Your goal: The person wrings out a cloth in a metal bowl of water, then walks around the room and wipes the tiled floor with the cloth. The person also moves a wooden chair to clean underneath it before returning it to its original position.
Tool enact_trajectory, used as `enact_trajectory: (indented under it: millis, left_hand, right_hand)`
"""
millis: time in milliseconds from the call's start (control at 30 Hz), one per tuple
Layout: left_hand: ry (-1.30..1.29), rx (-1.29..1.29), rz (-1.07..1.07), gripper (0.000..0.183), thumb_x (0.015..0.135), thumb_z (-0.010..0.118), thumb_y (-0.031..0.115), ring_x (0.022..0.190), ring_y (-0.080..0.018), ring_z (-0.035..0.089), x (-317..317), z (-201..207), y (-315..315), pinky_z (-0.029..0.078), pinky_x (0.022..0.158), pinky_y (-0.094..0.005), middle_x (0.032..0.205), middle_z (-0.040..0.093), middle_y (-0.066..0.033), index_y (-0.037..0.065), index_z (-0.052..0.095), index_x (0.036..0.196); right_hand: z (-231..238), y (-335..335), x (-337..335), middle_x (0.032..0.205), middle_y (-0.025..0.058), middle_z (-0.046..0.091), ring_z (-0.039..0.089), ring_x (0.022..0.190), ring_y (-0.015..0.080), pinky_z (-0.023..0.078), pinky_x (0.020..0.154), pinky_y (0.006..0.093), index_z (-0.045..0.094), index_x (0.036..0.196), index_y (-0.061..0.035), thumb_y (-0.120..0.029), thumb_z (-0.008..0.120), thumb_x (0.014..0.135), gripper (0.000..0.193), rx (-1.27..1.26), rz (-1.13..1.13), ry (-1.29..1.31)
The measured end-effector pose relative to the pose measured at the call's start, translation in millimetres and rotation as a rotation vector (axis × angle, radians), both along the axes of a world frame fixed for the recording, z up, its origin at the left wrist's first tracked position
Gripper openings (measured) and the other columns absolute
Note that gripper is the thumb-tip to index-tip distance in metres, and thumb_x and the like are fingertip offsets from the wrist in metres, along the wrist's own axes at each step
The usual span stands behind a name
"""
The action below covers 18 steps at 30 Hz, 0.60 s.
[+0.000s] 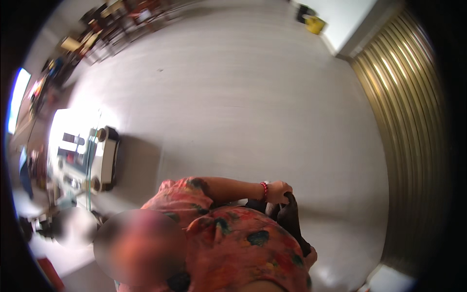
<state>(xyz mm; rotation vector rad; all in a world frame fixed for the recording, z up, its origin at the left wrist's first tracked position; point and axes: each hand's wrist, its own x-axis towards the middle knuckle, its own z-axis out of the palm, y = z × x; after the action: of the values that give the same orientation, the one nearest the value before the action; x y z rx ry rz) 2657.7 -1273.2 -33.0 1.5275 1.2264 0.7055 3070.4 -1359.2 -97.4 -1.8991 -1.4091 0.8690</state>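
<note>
The left hand [279,191] was closed, its fingertips pinching the upper end of a dark cloth [290,214], too blurred to name more exactly. The cloth hung along the right side of the person's floral dress [243,238], nearer the floor's lower edge than its far one. Its lower end met the right hand [312,256], mostly hidden behind the dress, so how far that one was closed could not be told. A red beaded bracelet [264,191] circled the left wrist.

Beyond spread the grey floor [253,112]. Near its left edge stood a white-and-black table [104,158] with a glass pane; along its right edge ran a gold ribbed panel [399,73]. A yellow bin [315,25] sat at the far right corner, wooden chairs [112,22] at the far left.
</note>
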Motion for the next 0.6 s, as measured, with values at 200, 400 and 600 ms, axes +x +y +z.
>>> enact_trajectory:
  millis: [200, 400, 600]
  left_hand:
    - [0.192, -0.054, 0.397, 0.033, 0.069, 0.064, 0.027, 0.081, -0.035, 0.061, -87, -9, 33, 0.049, 0.072, -0.0394, 0.085, 0.063, -0.0208, 0.001, 0.062, 0.09]
    - [0.232, -0.21, 0.817, 0.029, 0.074, 0.064, 0.021, 0.084, -0.0296, 0.063, -152, 18, 53, 0.049, 0.076, -0.0363, 0.088, 0.065, -0.0166, 0.005, 0.063, 0.098]
    - [0.139, -0.273, 1.196, 0.031, 0.077, 0.065, 0.02, 0.081, -0.0224, 0.063, -215, 24, 68, 0.05, 0.074, -0.0328, 0.088, 0.066, -0.0143, 0.001, 0.062, 0.101]
  right_hand:
    - [-18, 179, -124, 0.089, 0.0146, 0.061, 0.06, 0.081, 0.0246, 0.049, 0.074, 0.0354, 0.06, 0.093, 0.0035, -0.011, 0.058, 0.074, 0.023, -0.234, 0.249, 0.34]
    - [-14, 348, -296, 0.096, 0.0117, 0.058, 0.057, 0.088, 0.0245, 0.048, 0.079, 0.0368, 0.056, 0.099, 0.0009, -0.004, 0.06, 0.076, 0.025, -0.418, 0.133, 0.664]
    - [-17, 440, -423, 0.097, 0.0097, 0.057, 0.055, 0.09, 0.0215, 0.046, 0.081, 0.0351, 0.057, 0.099, 0.0008, -0.004, 0.063, 0.072, 0.028, -0.468, 0.361, 0.662]
